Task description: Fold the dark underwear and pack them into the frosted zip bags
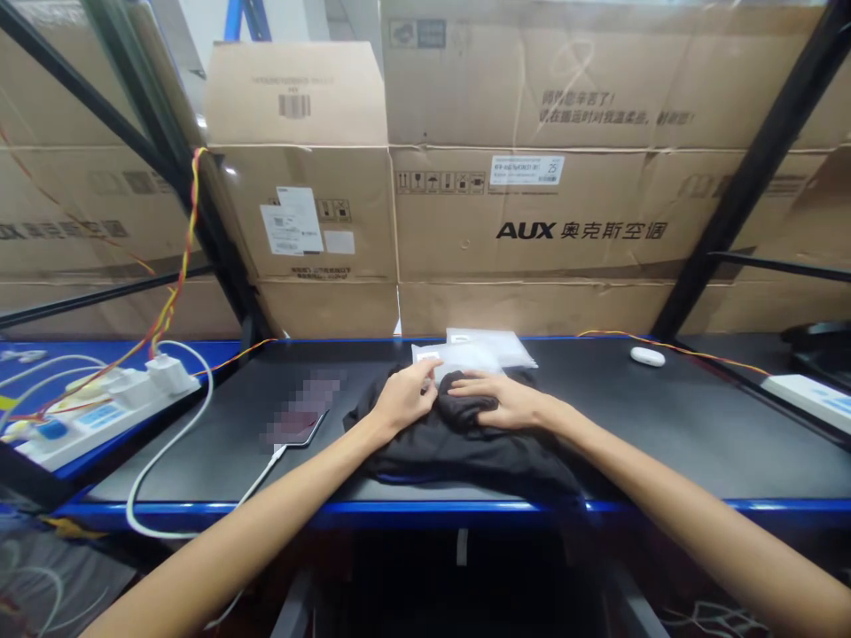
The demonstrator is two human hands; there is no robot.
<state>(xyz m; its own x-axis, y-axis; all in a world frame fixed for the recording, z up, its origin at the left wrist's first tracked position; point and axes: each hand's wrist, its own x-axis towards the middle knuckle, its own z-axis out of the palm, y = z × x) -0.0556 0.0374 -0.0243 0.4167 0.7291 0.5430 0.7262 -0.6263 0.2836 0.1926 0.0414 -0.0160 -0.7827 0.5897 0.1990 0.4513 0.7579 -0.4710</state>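
Note:
A crumpled black garment (458,439) lies on the black table (665,425) near its front edge. My left hand (402,394) rests on the garment's far left part, fingers curled and pinching the cloth beside a clear plastic bag (475,353). My right hand (505,397) lies on top of the garment, fingers stretched flat and pointing left, pressing the cloth. The two hands almost touch at the fingertips. The bag lies flat just behind the garment, partly covered by it.
A phone (302,416) on a white cable (166,443) lies left of the garment. A white power strip (99,412) with plugs sits far left. A small white case (647,356) lies back right. Cardboard boxes (532,221) wall the back.

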